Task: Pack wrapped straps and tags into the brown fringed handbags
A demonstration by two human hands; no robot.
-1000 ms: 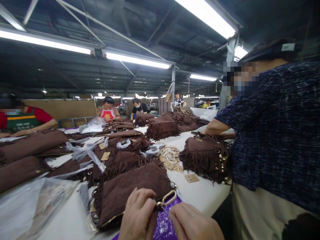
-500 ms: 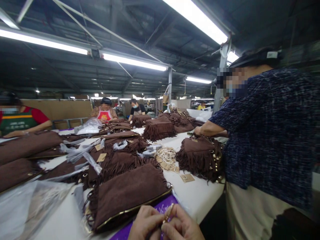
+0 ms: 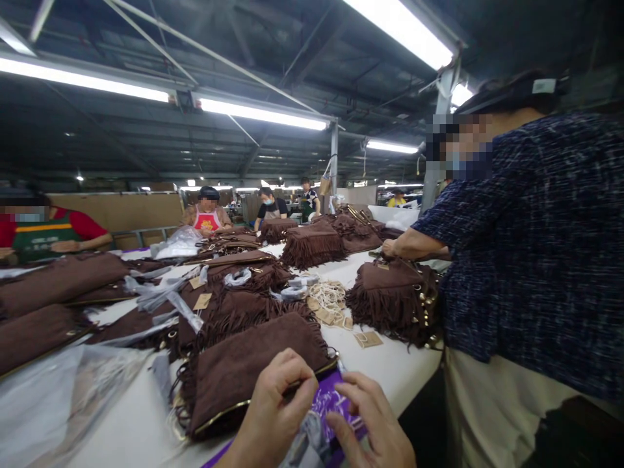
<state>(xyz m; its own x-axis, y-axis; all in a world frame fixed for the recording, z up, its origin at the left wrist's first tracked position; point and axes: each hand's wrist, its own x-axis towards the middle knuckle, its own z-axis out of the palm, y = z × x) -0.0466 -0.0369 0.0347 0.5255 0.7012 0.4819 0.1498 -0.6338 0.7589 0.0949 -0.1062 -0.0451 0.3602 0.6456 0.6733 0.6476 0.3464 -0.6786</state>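
My left hand (image 3: 279, 406) is raised at the lower middle, thumb and fingers pinched together. Whatever may be between its fingertips is too hidden to make out. Just to the right, my right hand (image 3: 373, 422) has its fingers apart and holds nothing that I can see. Below and between them lies a grey plastic-wrapped bundle (image 3: 308, 443), partly covered by my hands. Under it is a purple sheet with white markings (image 3: 331, 400). A brown suede-like fringed bag (image 3: 238, 374) with a gold zip edge lies right behind my left hand.
More brown fringed bags (image 3: 316, 246) cover the white table (image 3: 131, 416). Cream-corded tags (image 3: 329, 299) lie mid-table, and clear plastic (image 3: 53, 403) at left. A co-worker in a dark patterned shirt (image 3: 526, 247) stands close on the right, handling a fringed bag (image 3: 394, 296). Others work behind.
My hands were together on a small gold-coloured piece. They have since come apart and risen; the right has opened. The grey wrapped bundle now shows between them.
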